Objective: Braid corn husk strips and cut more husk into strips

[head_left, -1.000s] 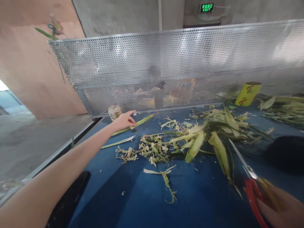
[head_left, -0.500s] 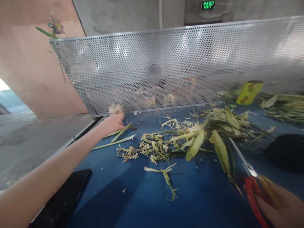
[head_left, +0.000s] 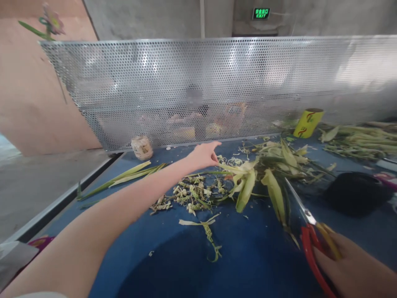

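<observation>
My left hand (head_left: 204, 155) reaches far across the blue table (head_left: 173, 265), index finger stretched out, just above the near end of a pile of green and yellow leaves (head_left: 266, 169). It holds nothing that I can see. My right hand (head_left: 350, 269) sits at the lower right, closed round the red handles of scissors (head_left: 307, 231), blades pointing up and left toward the leaves. Curly leaf trimmings (head_left: 192, 194) lie below my left hand.
A perforated metal screen (head_left: 198, 82) walls the table's far edge. Long green leaf strips (head_left: 124, 176) lie at the left, near a small pale roll (head_left: 142, 147). A yellow roll (head_left: 307, 122) stands at the back right, more leaves (head_left: 359, 140) beyond, a black object (head_left: 356, 192) at the right.
My left hand has left the long leaf strips at the far left and swung right to the leaf pile. The strips now lie further left. The scissors hand barely moved.
</observation>
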`<action>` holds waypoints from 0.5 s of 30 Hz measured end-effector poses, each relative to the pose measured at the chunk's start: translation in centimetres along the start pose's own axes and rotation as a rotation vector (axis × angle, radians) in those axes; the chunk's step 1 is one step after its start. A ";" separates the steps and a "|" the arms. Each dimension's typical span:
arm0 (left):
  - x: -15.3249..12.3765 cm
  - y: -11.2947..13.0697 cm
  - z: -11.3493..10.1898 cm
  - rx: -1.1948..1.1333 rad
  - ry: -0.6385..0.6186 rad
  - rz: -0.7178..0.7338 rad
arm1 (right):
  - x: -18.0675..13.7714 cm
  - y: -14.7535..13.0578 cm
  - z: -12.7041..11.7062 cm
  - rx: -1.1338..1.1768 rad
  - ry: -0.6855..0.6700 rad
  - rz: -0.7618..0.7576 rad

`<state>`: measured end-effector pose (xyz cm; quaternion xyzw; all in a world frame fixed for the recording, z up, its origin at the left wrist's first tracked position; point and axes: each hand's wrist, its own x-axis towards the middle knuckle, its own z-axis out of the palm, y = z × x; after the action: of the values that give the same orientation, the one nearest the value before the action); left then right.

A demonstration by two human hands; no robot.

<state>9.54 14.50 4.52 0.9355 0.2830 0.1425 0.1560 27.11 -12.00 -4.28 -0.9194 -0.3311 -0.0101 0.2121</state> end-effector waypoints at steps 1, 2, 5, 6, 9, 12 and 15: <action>0.5 -0.3 -0.5 0.011 0.016 -0.011 | 0.0 -0.1 -0.1 0.023 -0.089 0.033; 0.9 -0.6 -0.9 0.023 0.032 -0.017 | 0.0 0.0 -0.1 0.043 -0.161 0.057; 1.7 -0.8 -1.1 0.059 0.080 -0.012 | 0.2 0.1 0.0 0.075 -0.204 0.076; 1.9 -0.7 -1.0 0.073 0.102 -0.009 | 0.2 0.2 0.1 0.080 -0.197 0.073; 3.2 -0.2 -0.6 0.131 0.181 -0.002 | 0.3 0.2 0.1 0.090 -0.185 0.067; 5.6 0.6 -1.1 0.202 0.254 0.013 | 0.2 0.0 -0.1 0.090 -0.212 0.085; 8.4 1.8 -2.4 0.253 0.314 0.021 | 0.2 -0.1 -0.1 0.087 -0.235 0.123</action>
<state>16.25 18.36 8.88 0.9169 0.3097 0.2515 -0.0101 27.25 -11.83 -4.07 -0.9227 -0.2967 0.1252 0.2118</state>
